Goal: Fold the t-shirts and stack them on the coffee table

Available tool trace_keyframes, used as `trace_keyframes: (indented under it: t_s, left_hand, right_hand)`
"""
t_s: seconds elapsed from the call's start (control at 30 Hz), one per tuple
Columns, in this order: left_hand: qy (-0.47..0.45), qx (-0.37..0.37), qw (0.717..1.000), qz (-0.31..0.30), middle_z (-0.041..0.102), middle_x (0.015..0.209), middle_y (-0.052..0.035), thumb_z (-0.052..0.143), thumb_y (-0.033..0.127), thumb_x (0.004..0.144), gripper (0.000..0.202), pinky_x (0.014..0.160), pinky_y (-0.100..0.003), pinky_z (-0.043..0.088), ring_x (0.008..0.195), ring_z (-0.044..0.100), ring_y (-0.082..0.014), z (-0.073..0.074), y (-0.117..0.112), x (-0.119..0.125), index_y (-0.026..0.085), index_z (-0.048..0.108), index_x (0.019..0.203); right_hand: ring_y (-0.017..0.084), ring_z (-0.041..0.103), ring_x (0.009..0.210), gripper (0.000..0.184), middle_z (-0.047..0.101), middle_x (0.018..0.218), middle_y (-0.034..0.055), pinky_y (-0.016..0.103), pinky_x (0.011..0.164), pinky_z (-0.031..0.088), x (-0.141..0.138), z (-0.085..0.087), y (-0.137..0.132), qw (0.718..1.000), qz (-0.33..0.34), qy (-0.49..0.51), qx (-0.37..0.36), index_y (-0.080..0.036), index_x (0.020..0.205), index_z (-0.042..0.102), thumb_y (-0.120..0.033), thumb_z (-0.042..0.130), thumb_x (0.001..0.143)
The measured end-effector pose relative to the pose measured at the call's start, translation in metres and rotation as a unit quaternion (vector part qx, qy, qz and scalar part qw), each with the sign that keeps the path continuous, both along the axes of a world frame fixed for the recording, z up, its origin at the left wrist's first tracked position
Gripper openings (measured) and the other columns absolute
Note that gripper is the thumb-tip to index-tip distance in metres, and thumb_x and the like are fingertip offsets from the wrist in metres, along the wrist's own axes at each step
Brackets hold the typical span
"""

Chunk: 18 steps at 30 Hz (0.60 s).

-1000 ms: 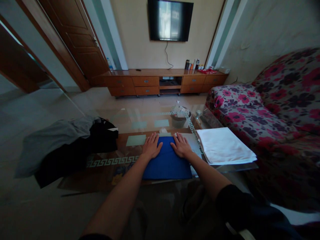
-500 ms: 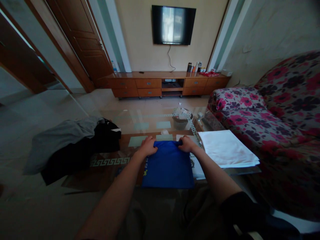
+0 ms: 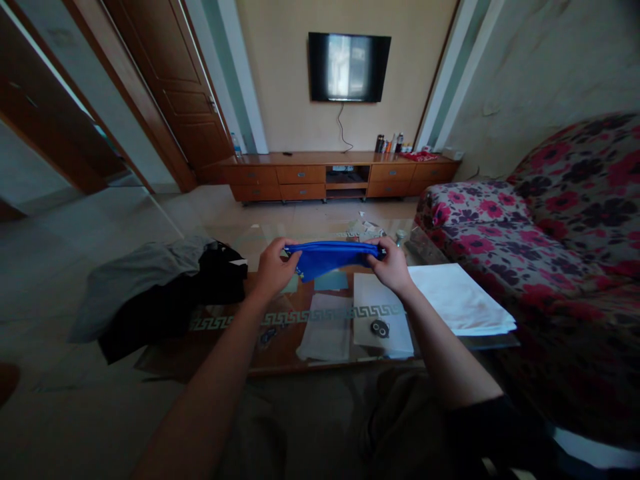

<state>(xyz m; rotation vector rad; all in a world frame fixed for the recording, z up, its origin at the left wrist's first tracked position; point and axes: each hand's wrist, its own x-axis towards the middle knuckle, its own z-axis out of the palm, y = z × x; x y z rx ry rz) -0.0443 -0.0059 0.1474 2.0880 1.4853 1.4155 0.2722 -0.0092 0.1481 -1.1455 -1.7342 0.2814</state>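
A folded blue cloth [image 3: 333, 257], perhaps a garment, is stretched between my two hands above the glass coffee table [image 3: 280, 313]. My left hand [image 3: 277, 265] pinches its left corner, thumb toward me. At the opposite corner my right hand [image 3: 391, 263] grips the cloth the same way. The layered folds show along the top edge, and a small yellow print shows near the left side. To the right of my right forearm lies a folded white cloth [image 3: 457, 297]. A pile of black and grey clothes [image 3: 165, 283] lies at the table's left.
Under the glass are papers [image 3: 327, 323] and a round black item with two eye-like circles [image 3: 381, 328]. A flowered sofa [image 3: 480, 227] stands on the right. Beyond the table are a wooden TV cabinet [image 3: 303, 175] and a wall-mounted television [image 3: 349, 68].
Both hands have raised the blue cloth off the table's near side and moved it away from me. It has tipped from lying flat to nearly edge-on, uncovering the papers under the glass.
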Motion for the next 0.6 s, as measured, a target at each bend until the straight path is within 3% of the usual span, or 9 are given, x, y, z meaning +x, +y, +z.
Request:
trace_keyframes:
  t_s: [0.07, 0.17, 0.27, 0.37, 0.47, 0.6]
  left_hand:
    - [0.033, 0.017, 0.999, -0.021, 0.065, 0.105, -0.004, 0.057, 0.021, 0.086, 0.018, 0.086, -0.032, 0.051, 0.098, 0.063, -0.0193, -0.004, -0.012, 0.0, 0.023, 0.063, 0.103]
    - [0.136, -0.017, 0.989, -0.062, 0.061, 0.101, -0.0042, 0.052, 0.011, 0.082, 0.019, 0.092, -0.034, 0.049, 0.099, 0.06, -0.0199, -0.034, -0.034, -0.005, 0.022, 0.06, 0.095]
    - [0.262, -0.096, 0.95, -0.14, 0.059, 0.104, -0.005, 0.048, 0.005, 0.077, 0.025, 0.09, -0.033, 0.048, 0.102, 0.057, -0.0208, -0.069, -0.054, -0.01, 0.023, 0.058, 0.092]
    - [0.351, -0.137, 0.908, -0.183, 0.059, 0.105, -0.0061, 0.047, 0.003, 0.075, 0.029, 0.091, -0.035, 0.047, 0.103, 0.056, -0.0223, -0.091, -0.068, -0.01, 0.024, 0.057, 0.092]
    - [0.394, -0.149, 0.885, -0.197, 0.059, 0.105, -0.007, 0.048, 0.003, 0.074, 0.03, 0.091, -0.037, 0.046, 0.102, 0.054, -0.024, -0.096, -0.079, -0.006, 0.024, 0.056, 0.093]
    - [0.414, -0.152, 0.867, -0.23, 0.059, 0.103, -0.0066, 0.053, 0.009, 0.074, 0.025, 0.089, -0.038, 0.045, 0.099, 0.055, -0.0243, -0.092, -0.096, -0.004, 0.024, 0.055, 0.093]
  right_hand:
    - [0.021, 0.061, 0.098, 0.032, 0.067, 0.105, 0.0054, 0.034, 0.091, 0.048, 0.001, -0.005, -0.008, 0.999, 0.005, -0.032, 0.019, -0.02, 0.104, 0.068, -0.015, 0.062, 0.074]
    - [0.021, 0.059, 0.095, 0.034, 0.064, 0.101, 0.0047, 0.031, 0.087, 0.046, 0.004, -0.032, -0.024, 0.988, 0.041, -0.139, -0.052, -0.02, 0.103, 0.065, -0.01, 0.061, 0.071]
    - [0.022, 0.058, 0.101, 0.034, 0.063, 0.102, 0.0054, 0.03, 0.089, 0.043, 0.005, -0.066, -0.043, 0.934, 0.1, -0.296, -0.171, -0.02, 0.102, 0.064, -0.009, 0.064, 0.069]
    - [0.023, 0.057, 0.103, 0.038, 0.061, 0.107, 0.0069, 0.03, 0.09, 0.042, 0.006, -0.088, -0.059, 0.892, 0.122, -0.374, -0.223, -0.02, 0.105, 0.063, -0.01, 0.066, 0.068]
    - [0.024, 0.055, 0.104, 0.04, 0.058, 0.11, 0.008, 0.03, 0.09, 0.041, 0.01, -0.093, -0.067, 0.889, 0.129, -0.381, -0.221, -0.019, 0.106, 0.063, -0.009, 0.065, 0.067]
    - [0.023, 0.056, 0.101, 0.043, 0.06, 0.108, 0.0077, 0.029, 0.087, 0.042, 0.018, -0.092, -0.072, 0.876, 0.158, -0.386, -0.243, -0.019, 0.104, 0.064, -0.007, 0.065, 0.063]
